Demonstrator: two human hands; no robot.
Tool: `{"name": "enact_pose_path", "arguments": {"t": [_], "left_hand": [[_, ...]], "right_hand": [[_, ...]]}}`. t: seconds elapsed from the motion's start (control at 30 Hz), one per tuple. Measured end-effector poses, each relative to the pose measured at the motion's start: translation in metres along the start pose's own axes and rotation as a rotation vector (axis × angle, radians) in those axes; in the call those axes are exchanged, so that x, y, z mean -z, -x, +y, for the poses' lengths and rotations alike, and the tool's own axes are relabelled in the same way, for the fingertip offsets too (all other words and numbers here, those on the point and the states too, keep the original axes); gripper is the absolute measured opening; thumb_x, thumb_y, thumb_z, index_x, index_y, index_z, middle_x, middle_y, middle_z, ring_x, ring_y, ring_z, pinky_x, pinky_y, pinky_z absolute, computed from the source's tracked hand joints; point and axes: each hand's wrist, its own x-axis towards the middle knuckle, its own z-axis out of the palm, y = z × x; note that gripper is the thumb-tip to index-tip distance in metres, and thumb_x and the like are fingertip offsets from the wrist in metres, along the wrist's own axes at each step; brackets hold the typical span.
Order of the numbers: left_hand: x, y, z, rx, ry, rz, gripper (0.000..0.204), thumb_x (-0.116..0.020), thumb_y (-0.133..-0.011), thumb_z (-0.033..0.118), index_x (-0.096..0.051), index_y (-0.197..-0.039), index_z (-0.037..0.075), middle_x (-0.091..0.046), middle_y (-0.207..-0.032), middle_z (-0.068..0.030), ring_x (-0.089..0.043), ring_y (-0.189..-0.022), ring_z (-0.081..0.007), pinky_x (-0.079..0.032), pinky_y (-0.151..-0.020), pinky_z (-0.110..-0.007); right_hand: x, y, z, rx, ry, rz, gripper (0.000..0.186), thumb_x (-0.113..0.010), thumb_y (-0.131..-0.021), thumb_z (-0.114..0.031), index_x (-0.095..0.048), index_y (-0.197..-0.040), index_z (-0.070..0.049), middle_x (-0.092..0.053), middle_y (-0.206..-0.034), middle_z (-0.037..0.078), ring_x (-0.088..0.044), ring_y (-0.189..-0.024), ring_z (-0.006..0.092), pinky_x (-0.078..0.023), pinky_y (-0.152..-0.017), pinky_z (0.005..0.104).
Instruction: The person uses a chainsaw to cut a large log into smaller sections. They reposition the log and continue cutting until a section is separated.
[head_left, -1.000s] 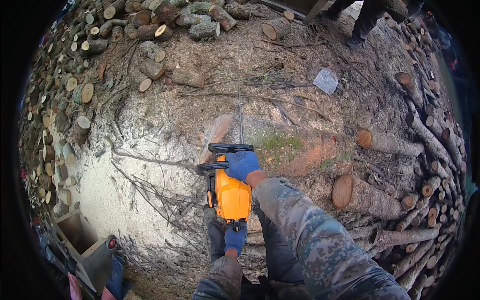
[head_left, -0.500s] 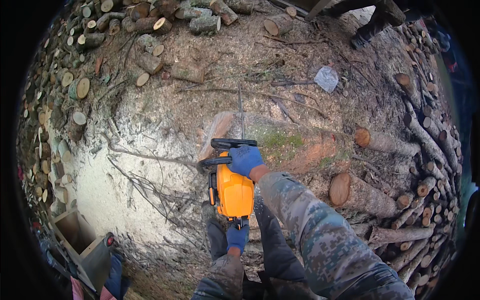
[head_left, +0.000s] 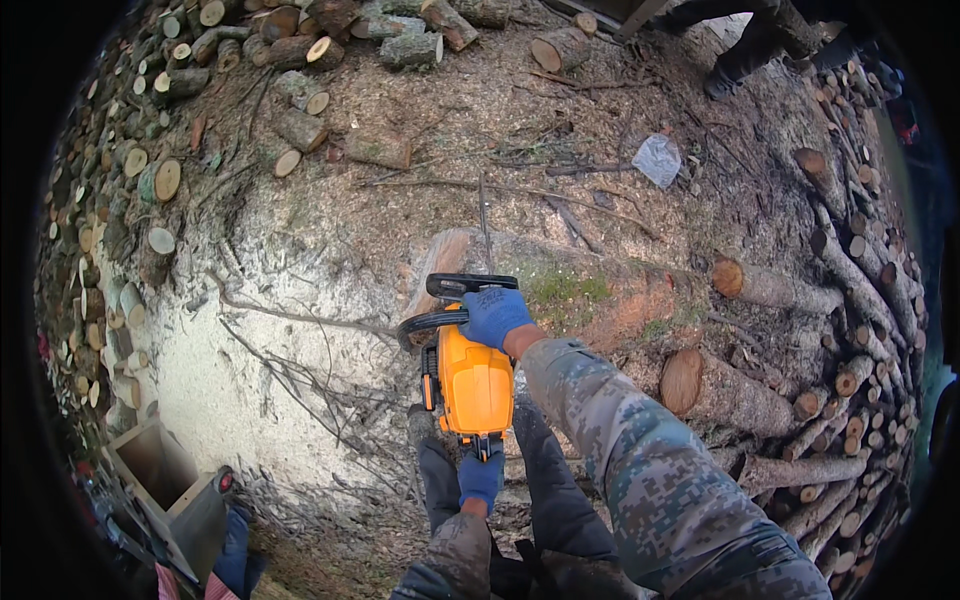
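Observation:
An orange-bodied chainsaw (head_left: 475, 385) with black handles points away from me. My right hand (head_left: 497, 318), in a blue glove, is closed round its front handle, just behind the black hand guard (head_left: 470, 284). Lower down, my left hand (head_left: 481, 478), also blue-gloved, grips the rear handle. The thin guide bar (head_left: 487, 235) lies across a thick, mossy log (head_left: 620, 300) near its left end. How deep the chain sits in the wood I cannot tell. My camouflage sleeves reach up from the lower edge, over my dark trouser legs.
Cut logs are heaped at the left (head_left: 160, 180) and the right (head_left: 745, 390). Pale sawdust (head_left: 240, 400) and thin branches (head_left: 290, 380) cover the ground. A clear plastic bag (head_left: 657, 160) lies beyond the log. Another person's legs (head_left: 750, 50) show at top right; a box-shaped machine (head_left: 165, 490) stands lower left.
The view has shifted slightly, and the chainsaw with both hands appears a little further right. At top right the other person's legs have moved. My grip is the same.

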Motion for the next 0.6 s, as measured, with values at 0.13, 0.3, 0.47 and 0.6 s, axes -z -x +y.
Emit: {"name": "enact_pose_path", "arguments": {"t": [0.13, 0.3, 0.47, 0.6], "left_hand": [[0.001, -0.002, -0.002, 0.031, -0.013, -0.017, 0.035, -0.082, -0.075, 0.033, -0.073, -0.087, 0.001, -0.073, -0.076, -0.0168, -0.073, -0.073, -0.0315, -0.052, -0.065, -0.046], [-0.007, -0.007, -0.014, -0.027, -0.052, 0.019, 0.034, -0.079, -0.079, 0.033, -0.074, -0.092, 0.002, -0.073, -0.079, -0.0181, -0.072, -0.077, -0.0357, -0.052, -0.068, -0.048], [-0.030, -0.036, -0.075, -0.011, 0.017, -0.031, 0.034, -0.078, -0.079, 0.031, -0.073, -0.097, 0.002, -0.073, -0.082, -0.0188, -0.072, -0.079, -0.0357, -0.052, -0.070, -0.048], [-0.030, -0.027, -0.069, -0.016, 0.080, -0.054, 0.032, -0.077, -0.081, 0.027, -0.072, -0.102, 0.004, -0.073, -0.082, -0.0151, -0.071, -0.075, -0.0302, -0.052, -0.069, -0.046]], "right_hand": [[0.002, -0.001, 0.000, 0.002, -0.004, 0.021, 0.029, -0.065, -0.084, -0.032, -0.073, -0.099, -0.008, -0.074, -0.096, 0.018, -0.072, -0.094, 0.0334, -0.055, -0.082, 0.0480], [-0.003, 0.004, 0.001, -0.017, -0.002, -0.014, 0.029, -0.065, -0.085, -0.033, -0.073, -0.098, -0.009, -0.074, -0.094, 0.016, -0.072, -0.093, 0.0339, -0.055, -0.082, 0.0478], [-0.018, 0.018, -0.006, 0.010, 0.018, -0.004, 0.028, -0.065, -0.085, -0.033, -0.070, -0.099, -0.010, -0.074, -0.092, 0.015, -0.072, -0.091, 0.0334, -0.055, -0.079, 0.0479], [-0.043, 0.036, -0.001, 0.003, 0.011, 0.029, 0.028, -0.065, -0.086, -0.034, -0.068, -0.100, -0.010, -0.074, -0.090, 0.014, -0.072, -0.090, 0.0323, -0.055, -0.078, 0.0478]]}}
